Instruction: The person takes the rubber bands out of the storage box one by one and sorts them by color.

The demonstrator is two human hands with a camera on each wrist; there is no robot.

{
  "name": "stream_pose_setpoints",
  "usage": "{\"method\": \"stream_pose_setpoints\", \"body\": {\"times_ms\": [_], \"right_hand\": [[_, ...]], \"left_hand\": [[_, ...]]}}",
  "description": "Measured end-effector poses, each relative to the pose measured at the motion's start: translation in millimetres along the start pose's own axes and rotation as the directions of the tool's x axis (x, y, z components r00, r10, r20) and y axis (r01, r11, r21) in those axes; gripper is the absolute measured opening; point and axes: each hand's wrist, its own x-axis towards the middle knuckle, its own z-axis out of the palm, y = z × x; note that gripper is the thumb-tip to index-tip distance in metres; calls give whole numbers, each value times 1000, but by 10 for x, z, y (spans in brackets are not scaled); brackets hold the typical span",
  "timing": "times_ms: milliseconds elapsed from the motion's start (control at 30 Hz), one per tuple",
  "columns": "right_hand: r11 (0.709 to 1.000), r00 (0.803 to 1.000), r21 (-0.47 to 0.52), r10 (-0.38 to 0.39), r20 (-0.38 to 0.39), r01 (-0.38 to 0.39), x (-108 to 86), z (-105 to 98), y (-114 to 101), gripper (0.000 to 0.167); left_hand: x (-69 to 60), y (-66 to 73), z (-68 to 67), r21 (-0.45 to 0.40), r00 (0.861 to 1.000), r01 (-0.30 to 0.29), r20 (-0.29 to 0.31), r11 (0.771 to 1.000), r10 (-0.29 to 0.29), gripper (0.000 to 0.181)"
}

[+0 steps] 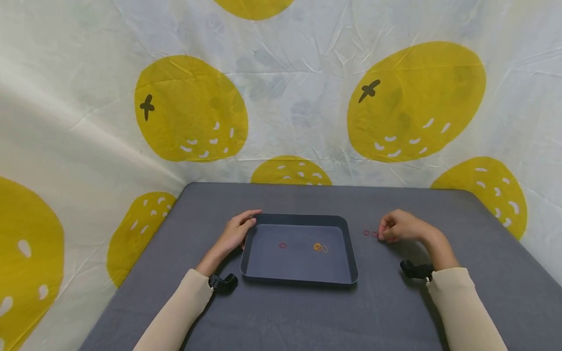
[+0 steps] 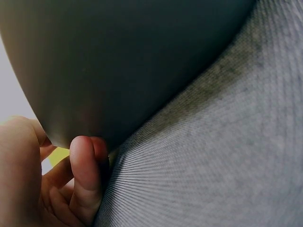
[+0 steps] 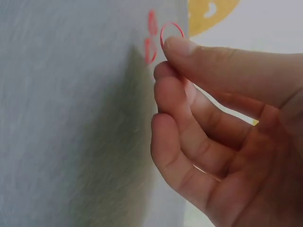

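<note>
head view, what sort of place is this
Probably an indoor corner curtained off for filming: a wrinkled sheet with yellow fruit-like prints hangs around a plain grey table, and the person wears black wrist cameras.

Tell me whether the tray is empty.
Not empty: in the head view, the tray holds a red ring and some yellow-orange rings.

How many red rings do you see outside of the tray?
3: two red rings lie on the table, between the tray and the right hand, and this hand pinches a third red ring. The hand may hide others.
</note>
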Motion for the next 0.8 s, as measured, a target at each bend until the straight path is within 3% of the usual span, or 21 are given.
{"method": "stream_pose_setpoints", "body": {"times_ms": [333, 800], "right_hand": [[998, 997, 21, 52, -63, -51, -53, -47, 225, 13], [996, 991, -23, 86, -101, -89, -18, -15, 259, 13]], "left_hand": [[0, 0, -4, 4, 1000, -10, 1, 1000, 10, 38], [6, 6, 7, 12, 1000, 0, -9, 1000, 0, 38]]}}
